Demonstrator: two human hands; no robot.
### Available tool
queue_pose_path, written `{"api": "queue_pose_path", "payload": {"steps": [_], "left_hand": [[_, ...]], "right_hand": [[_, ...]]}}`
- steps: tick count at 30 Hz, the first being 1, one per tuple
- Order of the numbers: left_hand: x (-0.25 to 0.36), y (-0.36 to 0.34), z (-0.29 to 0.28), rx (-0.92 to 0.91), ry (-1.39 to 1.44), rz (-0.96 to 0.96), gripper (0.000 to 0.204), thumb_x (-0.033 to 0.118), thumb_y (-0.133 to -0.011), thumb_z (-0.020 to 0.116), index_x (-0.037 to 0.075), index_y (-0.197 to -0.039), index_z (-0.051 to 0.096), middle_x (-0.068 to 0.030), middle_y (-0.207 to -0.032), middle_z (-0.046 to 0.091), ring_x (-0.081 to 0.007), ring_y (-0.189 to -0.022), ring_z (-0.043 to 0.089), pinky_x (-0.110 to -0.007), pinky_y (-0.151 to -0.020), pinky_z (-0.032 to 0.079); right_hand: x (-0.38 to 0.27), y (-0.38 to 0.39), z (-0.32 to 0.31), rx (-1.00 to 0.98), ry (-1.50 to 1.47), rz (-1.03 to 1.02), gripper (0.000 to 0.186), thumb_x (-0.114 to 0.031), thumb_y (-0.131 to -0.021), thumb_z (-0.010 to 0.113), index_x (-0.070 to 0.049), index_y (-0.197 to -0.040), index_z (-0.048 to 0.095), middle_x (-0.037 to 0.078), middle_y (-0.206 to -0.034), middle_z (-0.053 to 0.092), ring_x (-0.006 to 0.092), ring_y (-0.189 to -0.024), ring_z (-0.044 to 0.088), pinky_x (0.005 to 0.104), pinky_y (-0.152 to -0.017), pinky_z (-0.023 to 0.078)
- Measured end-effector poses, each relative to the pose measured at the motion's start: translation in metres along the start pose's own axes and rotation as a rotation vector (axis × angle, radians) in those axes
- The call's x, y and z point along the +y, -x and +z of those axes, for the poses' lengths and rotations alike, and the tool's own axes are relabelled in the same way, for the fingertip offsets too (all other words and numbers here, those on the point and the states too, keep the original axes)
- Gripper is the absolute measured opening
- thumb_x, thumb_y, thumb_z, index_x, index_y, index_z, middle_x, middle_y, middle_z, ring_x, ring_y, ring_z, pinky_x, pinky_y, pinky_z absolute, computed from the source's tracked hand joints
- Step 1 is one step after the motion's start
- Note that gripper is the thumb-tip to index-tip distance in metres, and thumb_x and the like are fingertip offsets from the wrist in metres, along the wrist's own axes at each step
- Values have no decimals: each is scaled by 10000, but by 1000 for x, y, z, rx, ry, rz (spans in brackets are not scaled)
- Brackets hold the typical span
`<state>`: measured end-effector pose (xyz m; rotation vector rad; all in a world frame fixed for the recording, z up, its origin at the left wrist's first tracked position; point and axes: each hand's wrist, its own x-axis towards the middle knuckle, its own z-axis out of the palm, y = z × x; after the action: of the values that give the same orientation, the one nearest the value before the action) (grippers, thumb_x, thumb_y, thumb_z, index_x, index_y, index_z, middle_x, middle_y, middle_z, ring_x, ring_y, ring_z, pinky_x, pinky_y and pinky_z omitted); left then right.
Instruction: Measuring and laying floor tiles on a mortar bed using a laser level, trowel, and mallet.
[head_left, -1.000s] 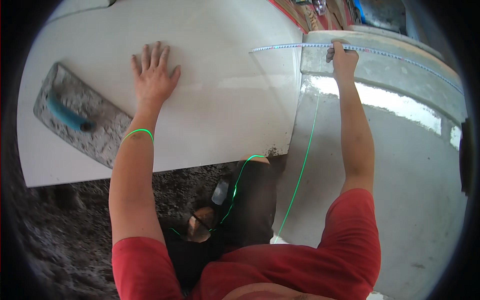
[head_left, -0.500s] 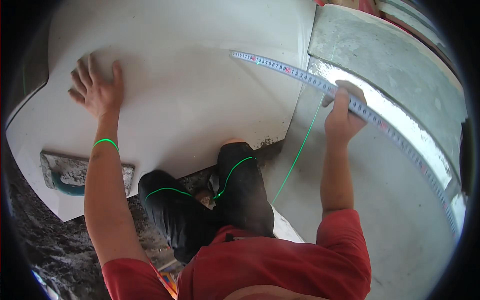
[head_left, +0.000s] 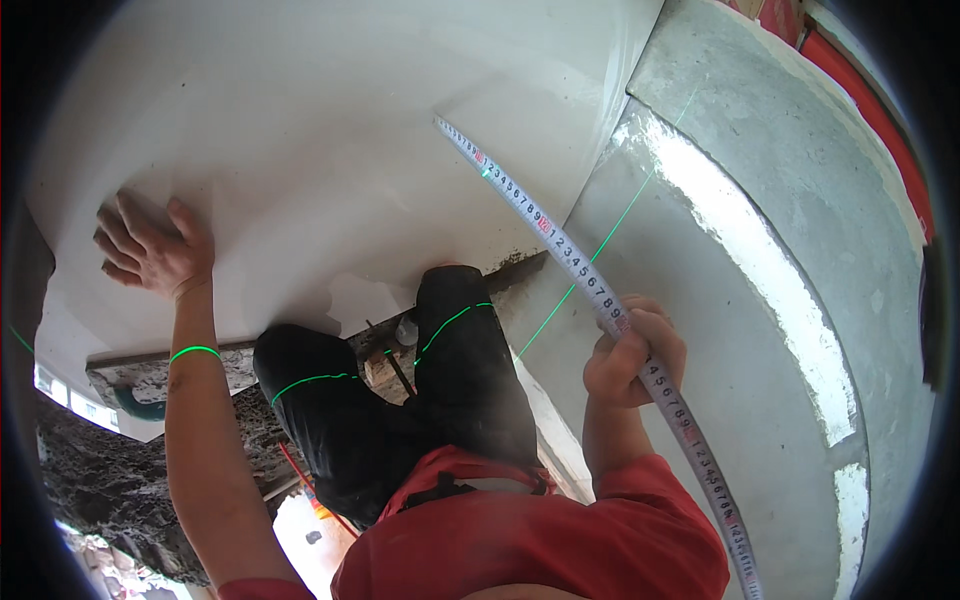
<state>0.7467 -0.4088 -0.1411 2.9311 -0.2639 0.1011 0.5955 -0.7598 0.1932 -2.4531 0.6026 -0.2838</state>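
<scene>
My left hand (head_left: 158, 245) lies flat with fingers spread on a large glossy pale tile (head_left: 300, 130). My right hand (head_left: 645, 355) is closed round the blade of a steel tape measure (head_left: 560, 245). The blade slants from its free end above the pale tile, past my hand and out at the lower edge; its case is not in view. Beside my left forearm, a flat trowel (head_left: 140, 372) with a green handle rests at the tile's near edge, partly hidden by the arm.
To the right are a grey tiled surface (head_left: 720, 330) and a bright pale strip (head_left: 740, 225). A green laser line (head_left: 620, 222) crosses the grey surface, my knees and left wrist. Rough dark mortar (head_left: 100, 480) lies at lower left. My knees (head_left: 450, 330) are at the tile's edge.
My right hand has come down and inward toward my body, swinging the tape blade to a steeper slant. My left hand still lies flat on the tile, lower left in the shifted view.
</scene>
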Motion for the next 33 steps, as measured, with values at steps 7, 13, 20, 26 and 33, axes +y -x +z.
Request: {"api": "queue_pose_path", "payload": {"steps": [7,13,20,26,33], "left_hand": [[7,-7,0,3,11,-23,780,644,-994,452,146,-1593,409,-183,-1624,399,-463,-1498,316,-712,-1165,189],[-4,-11,-7,-30,-30,-67,801,651,-1001,442,138,-1612,372,-175,-1639,394,-440,-1514,322,-702,-1174,204],[-3,-22,-14,-6,-30,-27,769,614,-1007,445,143,-1612,378,-165,-1648,392,-431,-1513,325,-679,-1176,206],[-1,-23,-17,-37,-9,-48,758,608,-1004,444,169,-1618,373,-163,-1664,363,-429,-1519,317,-681,-1185,195],[-2,-24,-17,-45,-15,-54,761,610,-1003,443,180,-1625,358,-155,-1664,362,-423,-1520,318,-685,-1185,196]], "right_hand": [[-3,-3,-5,-40,34,5,118,-41,-956,534,67,-979,574,149,-699,608,237,-599,632,351,-527,533],[40,-134,-42,267,2,260,144,-47,-1006,575,84,-1023,633,112,-768,668,165,-611,611,293,-550,493],[98,-327,-78,255,-145,233,212,-70,-1004,618,99,-1114,683,132,-866,705,188,-657,660,313,-576,542],[110,-352,-63,187,-111,229,203,-63,-993,641,105,-1093,696,143,-846,705,191,-663,680,315,-570,564],[109,-343,-61,188,-125,244,196,-64,-996,638,95,-1095,696,130,-845,703,184,-655,676,316,-569,562]]}}
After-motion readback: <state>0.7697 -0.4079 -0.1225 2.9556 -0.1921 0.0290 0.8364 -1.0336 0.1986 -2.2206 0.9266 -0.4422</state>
